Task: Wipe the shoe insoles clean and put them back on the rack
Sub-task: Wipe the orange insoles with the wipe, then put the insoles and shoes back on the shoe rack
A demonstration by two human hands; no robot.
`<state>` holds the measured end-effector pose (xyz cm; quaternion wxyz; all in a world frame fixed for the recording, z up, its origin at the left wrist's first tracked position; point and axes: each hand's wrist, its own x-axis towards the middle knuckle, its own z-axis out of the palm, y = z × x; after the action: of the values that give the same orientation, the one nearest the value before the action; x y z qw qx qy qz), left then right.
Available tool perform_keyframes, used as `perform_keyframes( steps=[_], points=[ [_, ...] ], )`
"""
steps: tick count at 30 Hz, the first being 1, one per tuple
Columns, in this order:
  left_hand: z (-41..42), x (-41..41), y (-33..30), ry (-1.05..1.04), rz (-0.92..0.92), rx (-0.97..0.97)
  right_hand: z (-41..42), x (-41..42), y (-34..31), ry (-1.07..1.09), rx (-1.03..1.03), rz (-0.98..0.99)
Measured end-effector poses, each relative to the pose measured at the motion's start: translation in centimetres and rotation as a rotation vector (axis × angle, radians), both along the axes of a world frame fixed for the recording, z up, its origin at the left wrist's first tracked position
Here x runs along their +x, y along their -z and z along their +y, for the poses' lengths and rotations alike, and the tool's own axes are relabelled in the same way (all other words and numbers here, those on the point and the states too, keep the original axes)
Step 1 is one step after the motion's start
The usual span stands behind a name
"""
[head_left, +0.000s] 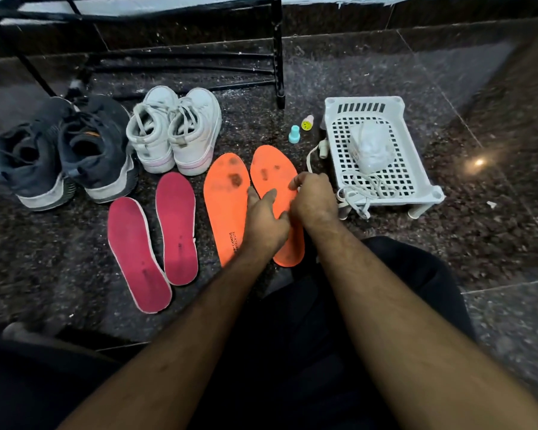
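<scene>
Two orange insoles lie side by side on the dark stone floor, both with dark smudges near the toe: the left one [225, 206] and the right one [269, 169]. My left hand [266, 218] rests flat on the right orange insole with its fingers spread. My right hand [314, 200] is curled at that insole's right edge and pinches it between thumb and fingers. Two pink insoles [137, 252] [176, 228] lie further left. The black metal rack [277, 51] stands at the back.
A pair of dark shoes [62, 150] and a pair of white sneakers [174, 131] stand in front of the rack. At the right, a white plastic basket [385, 116] holds a clear bag [371, 147] and white laces [359, 193]. Two small bottles [294, 134] [307, 122] stand nearby.
</scene>
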<state>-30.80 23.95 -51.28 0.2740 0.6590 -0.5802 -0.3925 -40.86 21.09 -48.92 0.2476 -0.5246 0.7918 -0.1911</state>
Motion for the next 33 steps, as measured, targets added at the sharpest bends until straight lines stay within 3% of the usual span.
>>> perform_keyframes(
  steps=[5, 8, 11, 15, 19, 27, 33],
  points=[
    [-0.2, -0.7, -0.1, -0.148, 0.176, -0.196, -0.1, -0.4, -1.1, 0.011, -0.255, -0.075],
    [-0.9, -1.8, -1.6, -0.212, 0.472, -0.08, -0.2, -1.2, -2.1, 0.047, -0.293, -0.207],
    [-1.6, -3.3, -3.1, -0.239, 0.615, 0.03, -0.2, -2.8, -3.5, 0.15, -0.35, -0.407],
    [-2.8, -4.8, -4.7, -0.127, 0.781, 0.102, -0.8, -5.2, -4.9, 0.214, -0.453, -0.536],
    [-3.7, -6.6, -5.9, -0.062, 0.821, 0.07, -1.3, -7.9, -5.7, 0.205, -0.481, -0.587],
    [-7.0, -10.0, -6.6, 0.028, 0.85, 0.005, -2.6, -11.4, -6.4, 0.201, -0.444, -0.365],
    [-9.4, -11.7, -6.2, 0.062, 0.828, -0.001, -4.6, -13.1, -5.9, 0.295, -0.448, -0.426]
  ],
)
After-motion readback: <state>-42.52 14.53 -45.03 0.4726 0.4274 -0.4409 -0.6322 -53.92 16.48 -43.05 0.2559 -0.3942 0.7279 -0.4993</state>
